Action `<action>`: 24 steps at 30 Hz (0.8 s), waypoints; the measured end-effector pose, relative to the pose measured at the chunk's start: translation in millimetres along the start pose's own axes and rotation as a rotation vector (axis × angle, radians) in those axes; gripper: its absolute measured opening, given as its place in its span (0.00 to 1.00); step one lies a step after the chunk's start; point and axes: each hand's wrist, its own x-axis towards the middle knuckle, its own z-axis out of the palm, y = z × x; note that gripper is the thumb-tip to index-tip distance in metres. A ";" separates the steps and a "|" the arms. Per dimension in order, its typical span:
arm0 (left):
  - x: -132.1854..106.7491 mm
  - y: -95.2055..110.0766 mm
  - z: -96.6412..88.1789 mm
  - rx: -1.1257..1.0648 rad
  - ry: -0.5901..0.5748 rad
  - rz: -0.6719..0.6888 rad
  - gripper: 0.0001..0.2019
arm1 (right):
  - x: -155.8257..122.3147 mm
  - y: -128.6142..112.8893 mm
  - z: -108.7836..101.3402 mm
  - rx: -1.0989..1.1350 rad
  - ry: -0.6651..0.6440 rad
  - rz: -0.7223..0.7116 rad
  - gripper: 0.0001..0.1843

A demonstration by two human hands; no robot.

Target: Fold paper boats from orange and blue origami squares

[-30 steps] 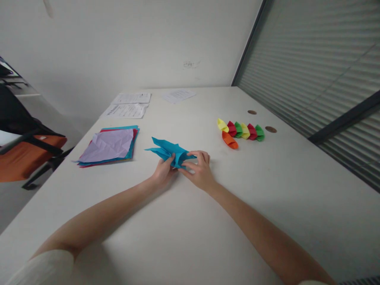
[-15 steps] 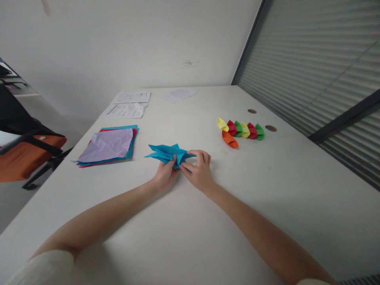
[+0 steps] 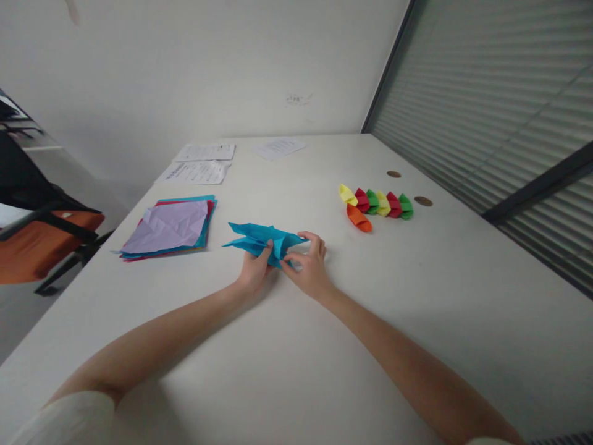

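Note:
A partly folded blue paper [image 3: 259, 238] lies on the white table [image 3: 417, 296] in front of me. My left hand [image 3: 254, 271] pinches its near edge with thumb and fingers closed. My right hand [image 3: 309, 266] pinches the paper's right end, fingers curled over it. A stack of coloured paper sheets [image 3: 169, 227] with a lilac sheet on top lies to the left. Several folded paper pieces [image 3: 376, 204] in yellow, red, green and orange sit in a row to the right.
Printed white sheets [image 3: 204, 164] lie at the table's far end by the wall. Two round cable holes [image 3: 422, 201] are near the blinds on the right. An orange chair [image 3: 41, 241] stands left of the table.
The blue paper's raised left flaps have dropped lower and flatter. Both hands have shifted slightly on its right end while keeping their pinch.

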 end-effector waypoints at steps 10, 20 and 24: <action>6.7 0.4 -6.8 0.160 0.068 0.093 0.17 | 1.5 2.8 -2.7 0.077 0.019 0.069 0.13; 9.0 3.3 -10.0 0.258 -0.032 -0.001 0.19 | 10.2 26.2 6.0 0.420 0.177 0.190 0.16; 10.9 8.1 -9.3 0.282 -0.050 -0.018 0.21 | 12.5 23.7 4.5 0.706 0.103 0.357 0.16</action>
